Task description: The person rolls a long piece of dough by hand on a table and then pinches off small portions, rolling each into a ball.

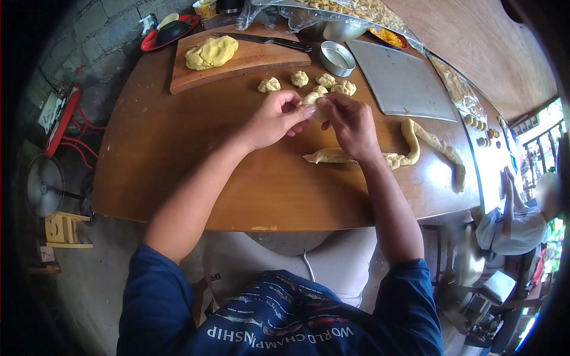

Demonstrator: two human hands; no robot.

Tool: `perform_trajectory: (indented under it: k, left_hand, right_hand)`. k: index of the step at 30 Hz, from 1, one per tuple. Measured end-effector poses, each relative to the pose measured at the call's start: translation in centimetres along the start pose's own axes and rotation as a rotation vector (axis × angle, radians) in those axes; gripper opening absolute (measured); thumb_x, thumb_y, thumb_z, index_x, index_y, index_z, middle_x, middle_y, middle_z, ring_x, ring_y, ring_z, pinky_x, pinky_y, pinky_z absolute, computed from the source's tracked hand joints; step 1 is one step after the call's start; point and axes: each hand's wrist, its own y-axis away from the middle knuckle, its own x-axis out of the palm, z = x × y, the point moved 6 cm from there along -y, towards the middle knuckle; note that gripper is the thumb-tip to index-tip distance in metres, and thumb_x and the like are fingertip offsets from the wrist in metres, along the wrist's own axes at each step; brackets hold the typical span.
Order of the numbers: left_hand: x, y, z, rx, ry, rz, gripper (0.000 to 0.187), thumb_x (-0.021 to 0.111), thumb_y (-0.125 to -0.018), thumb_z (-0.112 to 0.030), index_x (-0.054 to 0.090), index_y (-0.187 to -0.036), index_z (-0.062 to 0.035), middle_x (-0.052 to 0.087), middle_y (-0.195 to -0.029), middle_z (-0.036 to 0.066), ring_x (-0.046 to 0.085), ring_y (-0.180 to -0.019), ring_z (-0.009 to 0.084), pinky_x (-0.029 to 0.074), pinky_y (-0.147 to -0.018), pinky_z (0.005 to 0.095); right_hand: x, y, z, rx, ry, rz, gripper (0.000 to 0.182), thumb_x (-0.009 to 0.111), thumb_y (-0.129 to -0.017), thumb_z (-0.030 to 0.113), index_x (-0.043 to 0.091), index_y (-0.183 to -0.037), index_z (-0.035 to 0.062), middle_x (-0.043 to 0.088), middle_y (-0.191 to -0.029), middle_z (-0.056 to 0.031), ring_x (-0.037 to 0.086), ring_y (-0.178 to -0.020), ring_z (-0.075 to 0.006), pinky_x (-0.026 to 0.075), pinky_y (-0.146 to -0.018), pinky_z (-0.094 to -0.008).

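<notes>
Between the fingertips of both hands is a small piece of pale dough [313,102]. My left hand [278,118] pinches it from the left, and my right hand [350,121] grips its right side. Just beyond the fingers, several small dough lumps [269,85] sit on the wooden table [237,202]. A long dough rope [411,142] lies curved on the table at the right, running partly behind my right forearm. At the back left, a large yellow dough mass [211,53] rests on a wooden board [184,75].
A knife [261,40] lies across the board. Near it stand a round metal tin [337,58] and a flat grey tray [409,83]. A red dish [153,41] is at the back left. Another person [516,228] sits at the far right; a fan [45,185] stands left.
</notes>
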Motion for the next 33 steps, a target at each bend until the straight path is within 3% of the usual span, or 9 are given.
perform_trajectory:
  k: [8, 10, 14, 20, 24, 29, 30, 32, 33]
  left_hand:
    - [-0.9, -0.4, 0.0, 0.107, -0.054, 0.061, 0.023, 0.071, -0.108, -0.026, 0.07, -0.114, -0.0038, 0.073, -0.095, 0.001, 0.065, -0.082, 0.0074, 0.055, -0.07, 0.0258]
    - [-0.7, 0.1, -1.4, 0.216, -0.128, -0.027, 0.023, 0.067, -0.11, -0.026, 0.071, -0.122, -0.0063, 0.075, -0.106, 0.001, 0.067, -0.09, 0.0081, 0.057, -0.079, 0.0271]
    - [-2.8, -1.2, 0.2, 0.061, -0.178, 0.071, 0.025, 0.068, -0.11, -0.026, 0.07, -0.125, -0.0067, 0.075, -0.108, 0.001, 0.068, -0.093, 0.0085, 0.057, -0.081, 0.0277]
    - [-9.0, -1.5, 0.8, 0.062, -0.076, -0.321, 0.025, 0.067, -0.108, -0.018, 0.069, -0.128, -0.0041, 0.073, -0.116, 0.005, 0.068, -0.09, 0.0096, 0.061, -0.082, 0.0284]
    - [-10.5, -1.3, 0.5, -0.017, -0.153, -0.321, 0.029, 0.069, -0.107, -0.021, 0.069, -0.131, -0.0043, 0.073, -0.115, 0.003, 0.064, -0.085, 0.0071, 0.06, -0.078, 0.026]
    - [-7.7, -2.5, 2.5, 0.073, -0.185, -0.201, 0.028, 0.077, -0.104, -0.028, 0.072, -0.122, -0.0072, 0.074, -0.104, -0.003, 0.064, -0.086, 0.0045, 0.055, -0.075, 0.0237]
    - [-6.5, -3.4, 3.5, 0.237, -0.275, -0.193, 0.027, 0.081, -0.101, -0.026, 0.072, -0.118, -0.0072, 0.075, -0.101, -0.002, 0.065, -0.09, 0.0044, 0.055, -0.077, 0.0259]
    - [-2.9, -2.9, 1.7, 0.253, -0.638, -0.3, 0.023, 0.082, -0.098, -0.02, 0.073, -0.115, -0.008, 0.076, -0.096, 0.0, 0.071, -0.088, 0.0135, 0.057, -0.078, 0.0313]
    - [-2.8, -3.3, 1.9, 0.258, -0.645, -0.299, 0.023, 0.082, -0.098, -0.02, 0.073, -0.115, -0.008, 0.076, -0.096, 0.0, 0.071, -0.088, 0.0135, 0.057, -0.078, 0.0313]
  right_hand:
    - [0.2, -0.1, -0.3, 0.044, -0.199, 0.067, 0.031, 0.07, -0.11, 0.026, 0.072, -0.118, -0.0033, 0.075, -0.09, -0.0057, 0.066, -0.074, -0.0095, 0.054, -0.068, -0.0276]
    - [0.3, -0.2, -0.7, 0.041, -0.07, 0.114, 0.032, 0.067, -0.112, 0.027, 0.071, -0.12, -0.0031, 0.075, -0.09, -0.0056, 0.066, -0.074, -0.0093, 0.055, -0.068, -0.0276]
    - [0.7, -0.3, -0.8, 0.067, -0.152, 0.142, 0.032, 0.066, -0.113, 0.028, 0.071, -0.119, -0.0028, 0.075, -0.09, -0.0054, 0.065, -0.073, -0.0097, 0.055, -0.068, -0.0277]
    - [-1.2, -0.5, -1.1, 0.034, -0.017, 0.041, 0.038, 0.065, -0.112, 0.036, 0.072, -0.114, -0.0014, 0.076, -0.085, -0.0056, 0.066, -0.072, -0.0109, 0.055, -0.067, -0.0305]
    - [-1.1, -0.5, -0.7, 0.034, 0.071, 0.054, 0.042, 0.065, -0.112, 0.04, 0.073, -0.112, -0.0013, 0.074, -0.08, -0.0063, 0.067, -0.07, -0.012, 0.055, -0.068, -0.0325]
    - [-1.7, -0.6, -0.6, 0.029, 0.078, 0.021, 0.042, 0.066, -0.111, 0.039, 0.074, -0.11, -0.0014, 0.075, -0.078, -0.0071, 0.068, -0.07, -0.0129, 0.055, -0.068, -0.0335]
    - [-1.8, -0.7, -0.7, 0.024, 0.078, 0.004, 0.042, 0.067, -0.111, 0.039, 0.075, -0.109, -0.0017, 0.075, -0.078, -0.0079, 0.069, -0.07, -0.0137, 0.056, -0.069, -0.0341]
    - [-1.6, -0.6, -0.6, 0.009, 0.091, -0.005, 0.041, 0.067, -0.111, 0.038, 0.075, -0.109, -0.0018, 0.075, -0.078, -0.009, 0.07, -0.071, -0.0145, 0.056, -0.069, -0.0345]
    - [-1.6, -0.8, -0.3, -0.012, 0.112, -0.004, 0.04, 0.068, -0.11, 0.037, 0.075, -0.109, -0.0019, 0.076, -0.078, -0.0101, 0.071, -0.071, -0.0153, 0.057, -0.07, -0.0349]
